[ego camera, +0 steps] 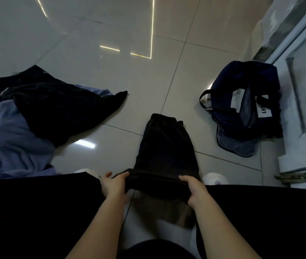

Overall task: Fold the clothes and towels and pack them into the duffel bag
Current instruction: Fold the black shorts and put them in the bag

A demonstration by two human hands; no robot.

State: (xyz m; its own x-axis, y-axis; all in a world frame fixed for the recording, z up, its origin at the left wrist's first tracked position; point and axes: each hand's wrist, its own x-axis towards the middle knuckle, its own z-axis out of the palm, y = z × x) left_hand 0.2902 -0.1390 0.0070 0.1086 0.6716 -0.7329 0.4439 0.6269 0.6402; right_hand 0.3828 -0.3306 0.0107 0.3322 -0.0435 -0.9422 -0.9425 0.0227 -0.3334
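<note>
A dark garment (164, 146) lies stretched out on the tiled floor in front of me, its near end folded over. My left hand (114, 186) grips the left side of that near fold. My right hand (195, 189) grips its right side. A navy duffel bag (242, 107) sits open on the floor at the right, with black handles and a white label. An unfolded heap of black clothes (55, 105) and lavender cloth (12, 137) lies at the left.
Glossy grey floor tiles (129, 71) spread ahead between the heap and the bag. A white door and frame (301, 86) stand right behind the bag. My dark-clad knees fill the lower corners, with light shoes (213, 178) beside the garment.
</note>
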